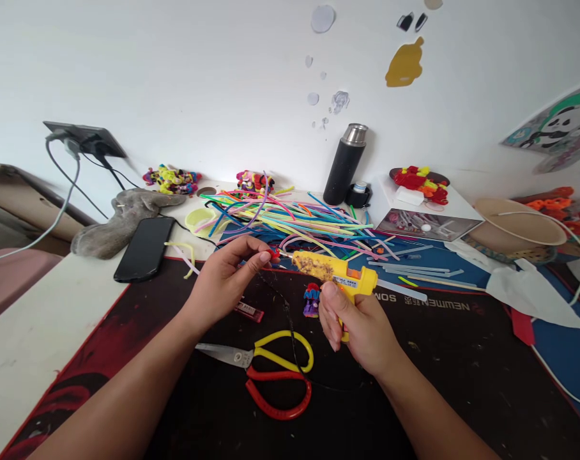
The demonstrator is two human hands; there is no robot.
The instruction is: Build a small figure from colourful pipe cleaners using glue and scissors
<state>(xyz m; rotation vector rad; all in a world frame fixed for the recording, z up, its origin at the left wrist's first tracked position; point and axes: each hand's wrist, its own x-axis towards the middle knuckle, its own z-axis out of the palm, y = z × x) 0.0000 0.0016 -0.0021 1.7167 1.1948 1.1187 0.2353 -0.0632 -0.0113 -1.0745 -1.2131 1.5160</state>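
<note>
1. Head view: a yellow plastic glue gun (335, 271), its barrel speckled with dark brown stains, is held above the black mat (462, 370) on the desk (55, 300).
2. The right hand (354, 322) has its fingers wrapped around the gun's grip.
3. The left hand (235, 271) pinches a small red piece (273, 255) between thumb and fingers; whether the nozzle touches it cannot be told.
4. The gun's nozzle points left, toward the red piece; its long axis runs sideways, sloping slightly down to the right, where a smooth, translucent glue stick (405, 291) protrudes.
5. Below lie metal-bladed scissors (237, 356) with one yellow and one red looped handle, blades pointing left.
6. Counted: one glue gun, one pair of scissors, one small fuzzy figure (312, 301), one cylindrical black flask (346, 166); the colourful stems (294, 214) overlap too much to count.
</note>
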